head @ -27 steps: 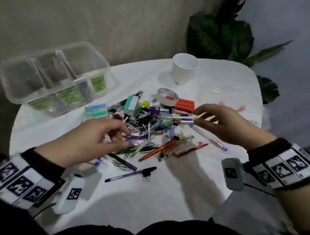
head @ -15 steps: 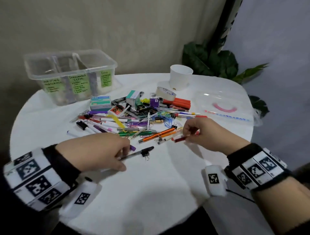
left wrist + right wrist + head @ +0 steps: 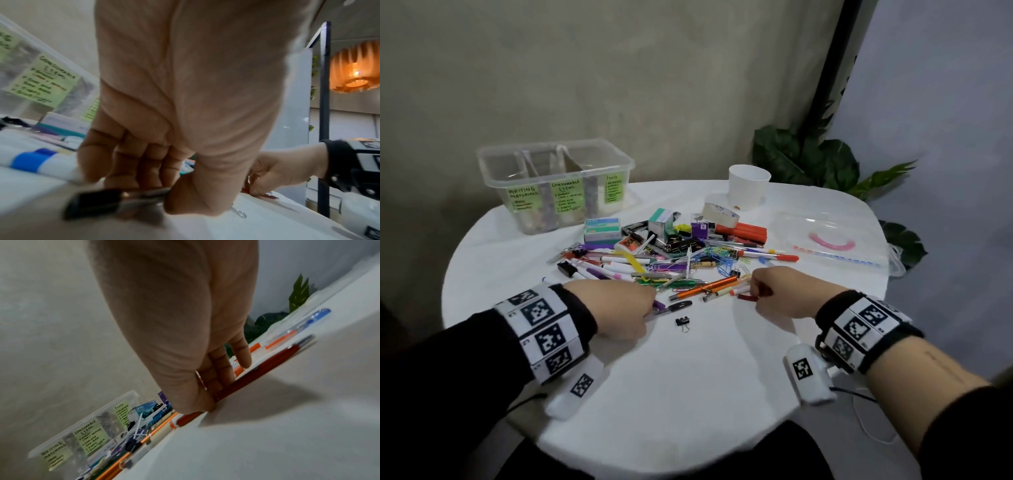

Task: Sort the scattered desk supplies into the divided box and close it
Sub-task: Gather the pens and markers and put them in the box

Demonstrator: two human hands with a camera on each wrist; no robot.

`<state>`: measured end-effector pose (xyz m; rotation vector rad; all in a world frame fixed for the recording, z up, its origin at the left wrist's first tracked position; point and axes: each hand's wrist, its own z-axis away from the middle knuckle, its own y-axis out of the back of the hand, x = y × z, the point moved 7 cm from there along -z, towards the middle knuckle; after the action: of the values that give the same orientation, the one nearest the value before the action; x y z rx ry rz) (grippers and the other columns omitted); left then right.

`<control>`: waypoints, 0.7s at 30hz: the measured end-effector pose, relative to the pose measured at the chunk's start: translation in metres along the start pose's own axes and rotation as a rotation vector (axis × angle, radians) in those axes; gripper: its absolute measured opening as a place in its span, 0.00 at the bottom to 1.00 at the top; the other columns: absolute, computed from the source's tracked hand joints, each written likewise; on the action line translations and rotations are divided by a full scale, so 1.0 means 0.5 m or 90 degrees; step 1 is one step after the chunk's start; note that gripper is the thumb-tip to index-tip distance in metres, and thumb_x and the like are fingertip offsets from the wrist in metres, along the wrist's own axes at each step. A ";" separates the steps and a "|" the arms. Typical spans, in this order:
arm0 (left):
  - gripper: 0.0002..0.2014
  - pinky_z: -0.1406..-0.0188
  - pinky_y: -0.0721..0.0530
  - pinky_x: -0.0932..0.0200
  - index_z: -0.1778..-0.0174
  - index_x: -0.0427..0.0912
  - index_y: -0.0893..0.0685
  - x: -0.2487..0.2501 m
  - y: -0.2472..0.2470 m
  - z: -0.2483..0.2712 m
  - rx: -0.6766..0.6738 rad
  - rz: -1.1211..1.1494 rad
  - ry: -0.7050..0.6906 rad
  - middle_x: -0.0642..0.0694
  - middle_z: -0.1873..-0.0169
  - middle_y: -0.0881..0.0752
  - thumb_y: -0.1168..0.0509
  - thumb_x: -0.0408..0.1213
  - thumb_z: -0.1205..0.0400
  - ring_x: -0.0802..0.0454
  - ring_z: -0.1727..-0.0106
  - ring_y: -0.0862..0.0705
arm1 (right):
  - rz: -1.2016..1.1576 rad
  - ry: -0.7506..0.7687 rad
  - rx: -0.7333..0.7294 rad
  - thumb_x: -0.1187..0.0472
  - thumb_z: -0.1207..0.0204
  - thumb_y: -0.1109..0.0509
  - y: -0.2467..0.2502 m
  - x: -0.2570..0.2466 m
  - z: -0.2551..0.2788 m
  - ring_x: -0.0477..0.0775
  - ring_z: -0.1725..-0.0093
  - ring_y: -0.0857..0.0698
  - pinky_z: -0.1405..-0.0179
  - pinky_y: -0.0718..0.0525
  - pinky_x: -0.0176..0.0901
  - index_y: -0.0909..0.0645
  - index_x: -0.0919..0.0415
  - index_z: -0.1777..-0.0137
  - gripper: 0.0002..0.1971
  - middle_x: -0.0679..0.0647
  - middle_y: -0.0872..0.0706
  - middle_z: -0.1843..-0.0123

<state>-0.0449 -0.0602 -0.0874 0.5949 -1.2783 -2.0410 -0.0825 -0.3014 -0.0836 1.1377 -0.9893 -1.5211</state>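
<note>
A heap of pens, markers, clips and small boxes (image 3: 674,253) lies mid-table. The clear divided box (image 3: 556,181) with green labels stands open at the back left. My left hand (image 3: 619,308) is curled over a black pen (image 3: 674,306) at the heap's near edge; in the left wrist view its thumb and fingers pinch that pen (image 3: 115,199). My right hand (image 3: 780,294) grips a dark red pen (image 3: 748,297) against the table, shown along its length in the right wrist view (image 3: 257,369). A black binder clip (image 3: 682,322) lies loose between the hands.
A white cup (image 3: 748,186) and a tape roll (image 3: 720,214) stand behind the heap. The clear lid (image 3: 828,240) with a pink handle lies at the right. A leafy plant (image 3: 815,161) stands behind the round table (image 3: 688,394).
Both hands have come down onto the near edge of the heap. The left closed on the black pen, which slid off the binder clip; the right closed on the dark red pen.
</note>
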 end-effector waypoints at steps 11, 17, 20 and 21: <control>0.20 0.79 0.41 0.64 0.64 0.48 0.29 -0.034 0.056 -0.066 0.055 0.829 -0.036 0.51 0.74 0.34 0.43 0.59 0.14 0.54 0.77 0.38 | -0.346 0.017 0.074 0.60 0.16 0.38 0.050 -0.042 -0.013 0.42 0.72 0.21 0.68 0.23 0.38 0.19 0.47 0.43 0.09 0.47 0.19 0.66; 0.20 0.58 0.11 0.53 0.39 0.32 0.16 0.010 0.085 -0.101 0.155 1.097 -0.094 0.41 0.53 0.09 0.48 0.42 0.09 0.47 0.55 0.10 | -0.925 0.023 0.154 0.70 0.20 0.30 0.087 -0.155 -0.052 0.56 0.63 0.15 0.59 0.14 0.45 0.15 0.69 0.50 0.04 0.62 0.14 0.60; 0.16 0.57 0.10 0.44 0.42 0.35 0.16 0.026 0.073 -0.112 0.148 1.215 -0.055 0.36 0.56 0.08 0.49 0.39 0.09 0.42 0.61 0.09 | -0.802 -0.004 0.253 0.67 0.26 0.23 0.096 -0.174 -0.071 0.52 0.67 0.16 0.65 0.15 0.44 0.15 0.67 0.57 0.04 0.58 0.14 0.66; 0.16 0.61 0.11 0.44 0.42 0.36 0.17 0.029 0.070 -0.114 0.126 1.259 -0.039 0.37 0.62 0.10 0.48 0.39 0.09 0.44 0.68 0.12 | -0.748 -0.014 0.270 0.66 0.27 0.21 0.097 -0.172 -0.075 0.52 0.66 0.14 0.62 0.12 0.47 0.15 0.67 0.58 0.06 0.58 0.12 0.67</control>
<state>-0.0066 -0.1166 -0.0805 -0.5927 -1.1360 -0.2561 -0.0266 -0.2297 -0.0298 2.2398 -0.6527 -2.2521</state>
